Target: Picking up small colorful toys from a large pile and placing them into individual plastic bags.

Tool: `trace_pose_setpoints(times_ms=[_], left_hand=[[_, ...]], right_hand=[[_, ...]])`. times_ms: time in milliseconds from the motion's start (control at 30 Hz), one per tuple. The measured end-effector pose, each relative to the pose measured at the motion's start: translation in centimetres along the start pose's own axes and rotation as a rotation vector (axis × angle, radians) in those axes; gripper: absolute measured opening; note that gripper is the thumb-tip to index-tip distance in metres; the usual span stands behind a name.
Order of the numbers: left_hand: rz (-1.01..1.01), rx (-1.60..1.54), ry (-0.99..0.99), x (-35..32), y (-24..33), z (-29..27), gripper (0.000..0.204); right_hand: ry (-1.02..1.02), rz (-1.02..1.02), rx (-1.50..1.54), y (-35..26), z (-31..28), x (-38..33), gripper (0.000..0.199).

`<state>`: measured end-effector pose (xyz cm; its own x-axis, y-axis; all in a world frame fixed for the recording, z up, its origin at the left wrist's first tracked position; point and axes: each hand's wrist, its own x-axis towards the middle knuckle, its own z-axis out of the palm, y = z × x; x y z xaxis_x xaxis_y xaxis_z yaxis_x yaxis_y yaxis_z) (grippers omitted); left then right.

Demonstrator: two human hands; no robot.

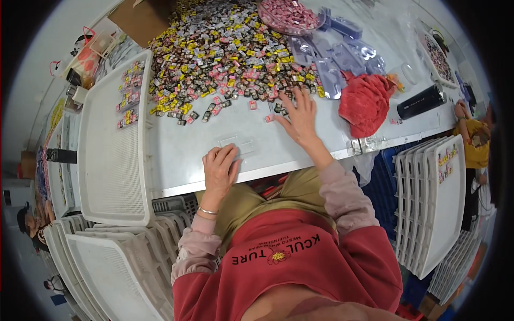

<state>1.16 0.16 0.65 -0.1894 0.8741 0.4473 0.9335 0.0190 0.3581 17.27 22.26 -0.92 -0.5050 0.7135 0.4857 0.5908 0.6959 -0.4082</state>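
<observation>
A small clear plastic tray (238, 143) lies flat near the table's front edge. My left hand (218, 167) has its fingers bent together over the tray's near-left edge and grips it there. My right hand (301, 119) is open, fingers spread, at the near edge of a big heap of small rectangular pieces (225, 59) in pink, yellow, black and grey. Its fingertips touch the heap. One pink piece (269, 118) lies by my right thumb, and another pink piece (253, 105) lies just left of it.
On the left stands a large white mesh tray (112, 144) with filled clear packs (128, 96) along its side. Behind my right hand are purple plastic trays (332, 69), a red cloth (367, 104), a black bottle (422, 101) and a bowl of pink pieces (292, 16). Stacked white trays (428, 203) flank me.
</observation>
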Motion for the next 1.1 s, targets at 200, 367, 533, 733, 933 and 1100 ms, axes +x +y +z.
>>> trace_pose_setpoints(times_ms=[200, 367, 533, 733, 933, 1100], left_hand=[[-0.008, 0.046, -0.026, 0.2, 0.6, 0.5, 0.038], [-0.038, 0.091, -0.032, -0.6, 0.5, 0.2, 0.040], [-0.049, 0.063, 0.021, -0.4, 1.1, 0.5, 0.036], [-0.078, 0.056, 0.036, -0.4, 1.3, 0.0, 0.034], [-0.086, -0.016, 0.051, -0.4, 1.1, -0.1, 0.035], [-0.087, -0.029, 0.054, -0.5, 1.0, 0.3, 0.034]], right_hand=[[0.141, -0.216, 0.050, -0.2, 6.0, 4.2, 0.029], [0.130, -0.273, 0.297, -1.6, 5.3, 7.6, 0.016], [0.106, -0.047, 0.146, 4.4, 0.8, 10.1, 0.016], [0.051, -0.203, 0.155, 5.5, 1.8, 9.3, 0.016], [0.272, -0.253, -0.216, 5.4, 1.7, 13.4, 0.014], [0.032, -0.107, -0.369, 11.5, 0.7, 15.4, 0.018]])
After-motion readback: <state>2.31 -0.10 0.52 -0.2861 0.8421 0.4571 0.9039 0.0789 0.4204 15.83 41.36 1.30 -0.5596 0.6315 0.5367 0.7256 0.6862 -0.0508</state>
